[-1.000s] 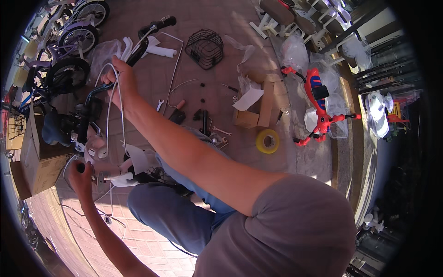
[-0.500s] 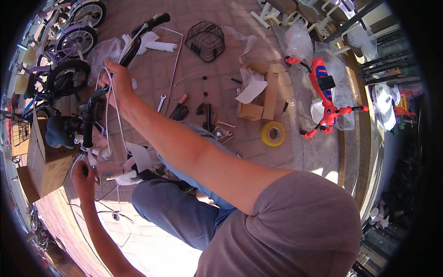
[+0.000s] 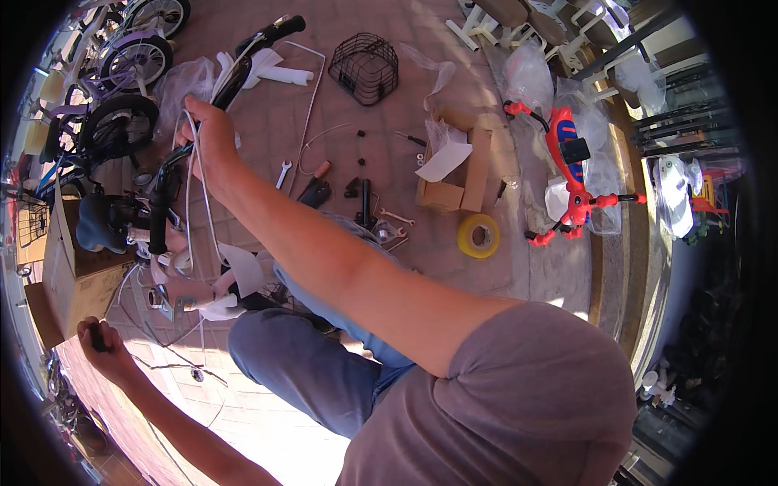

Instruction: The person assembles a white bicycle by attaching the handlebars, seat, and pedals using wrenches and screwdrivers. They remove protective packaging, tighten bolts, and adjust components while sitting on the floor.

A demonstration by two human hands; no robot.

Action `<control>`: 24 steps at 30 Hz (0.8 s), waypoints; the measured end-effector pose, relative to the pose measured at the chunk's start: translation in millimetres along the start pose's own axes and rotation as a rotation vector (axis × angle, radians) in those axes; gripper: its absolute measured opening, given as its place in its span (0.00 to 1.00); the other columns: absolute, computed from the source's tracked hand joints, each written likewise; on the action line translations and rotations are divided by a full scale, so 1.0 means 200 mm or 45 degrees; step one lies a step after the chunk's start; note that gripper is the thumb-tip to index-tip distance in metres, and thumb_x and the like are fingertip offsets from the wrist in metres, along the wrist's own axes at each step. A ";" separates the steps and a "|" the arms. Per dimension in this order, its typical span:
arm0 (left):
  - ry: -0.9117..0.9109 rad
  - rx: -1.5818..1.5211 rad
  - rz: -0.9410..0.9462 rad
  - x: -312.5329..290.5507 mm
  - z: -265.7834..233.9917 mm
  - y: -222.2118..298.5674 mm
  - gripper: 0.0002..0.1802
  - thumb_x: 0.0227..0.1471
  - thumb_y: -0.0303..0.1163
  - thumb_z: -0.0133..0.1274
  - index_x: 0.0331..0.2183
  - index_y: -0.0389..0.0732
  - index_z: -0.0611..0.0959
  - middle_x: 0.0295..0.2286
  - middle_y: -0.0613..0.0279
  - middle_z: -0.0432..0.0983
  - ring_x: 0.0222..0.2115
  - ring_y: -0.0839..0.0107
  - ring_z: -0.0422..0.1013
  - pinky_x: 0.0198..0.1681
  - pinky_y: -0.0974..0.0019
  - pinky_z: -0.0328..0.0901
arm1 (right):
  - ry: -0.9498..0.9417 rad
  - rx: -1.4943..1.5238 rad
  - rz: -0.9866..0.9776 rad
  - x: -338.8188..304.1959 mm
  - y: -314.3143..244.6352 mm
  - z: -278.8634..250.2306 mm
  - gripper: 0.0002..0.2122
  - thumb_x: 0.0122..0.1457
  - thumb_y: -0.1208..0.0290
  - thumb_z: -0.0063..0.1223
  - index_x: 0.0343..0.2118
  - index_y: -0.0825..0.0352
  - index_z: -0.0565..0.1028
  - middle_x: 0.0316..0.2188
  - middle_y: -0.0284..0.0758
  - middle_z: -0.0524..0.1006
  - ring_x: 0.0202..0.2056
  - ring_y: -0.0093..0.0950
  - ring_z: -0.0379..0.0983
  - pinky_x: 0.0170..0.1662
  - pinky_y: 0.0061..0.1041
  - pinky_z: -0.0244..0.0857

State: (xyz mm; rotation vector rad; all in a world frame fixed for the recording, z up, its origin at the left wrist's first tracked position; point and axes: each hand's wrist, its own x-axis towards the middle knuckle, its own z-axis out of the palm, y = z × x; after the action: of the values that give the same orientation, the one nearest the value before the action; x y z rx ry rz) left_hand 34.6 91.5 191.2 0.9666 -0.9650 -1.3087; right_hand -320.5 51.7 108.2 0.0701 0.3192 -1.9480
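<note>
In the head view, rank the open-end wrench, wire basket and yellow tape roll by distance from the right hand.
1. Open-end wrench, on the pavers just right of the right hand.
2. Black wire basket, farther right and up.
3. Yellow tape roll, farthest, beyond the cardboard box.

On the brick floor [image 3: 519,267] lies a yellow tape roll [image 3: 478,236] just beside an open cardboard box [image 3: 455,180] — a black wire basket [image 3: 366,67] sits farther off, a red toy scooter [image 3: 572,180] stands well apart, and wrenches [image 3: 283,173] lie scattered.

Loose tools [image 3: 381,219] and a wire basket [image 3: 366,66] crowd the paving ahead.
</note>
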 end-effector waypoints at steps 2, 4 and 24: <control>-0.094 -0.385 0.261 -0.01 -0.37 0.48 0.07 0.51 0.27 0.42 0.31 0.33 0.66 0.25 0.60 0.57 0.17 0.77 0.49 0.15 0.72 0.45 | -0.019 0.055 0.062 -0.01 0.03 0.07 0.12 0.54 0.65 0.50 0.19 0.58 0.61 0.10 0.26 0.56 0.15 0.22 0.54 0.24 0.23 0.52; -0.408 -0.068 0.352 -0.08 -0.37 0.77 0.07 0.54 0.29 0.41 0.34 0.34 0.67 0.29 0.59 0.60 0.19 0.75 0.51 0.18 0.74 0.49 | -0.064 0.052 0.058 -0.02 0.05 0.10 0.12 0.54 0.65 0.50 0.20 0.59 0.62 0.10 0.27 0.56 0.15 0.22 0.53 0.23 0.22 0.52; -0.967 0.481 0.379 -0.76 1.68 -0.51 0.38 0.49 0.44 0.56 0.54 0.32 0.60 0.51 0.45 0.59 0.53 0.52 0.58 0.53 0.55 0.55 | 0.001 0.069 0.003 -0.01 -0.14 -0.02 0.13 0.52 0.67 0.54 0.17 0.60 0.62 0.09 0.28 0.59 0.12 0.23 0.55 0.20 0.23 0.52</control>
State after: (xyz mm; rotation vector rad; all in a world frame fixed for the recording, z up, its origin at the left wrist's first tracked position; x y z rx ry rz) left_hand -319.8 234.3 196.2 0.5484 -1.9138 -1.2711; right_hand -345.3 64.5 110.1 0.1061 0.2670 -1.9540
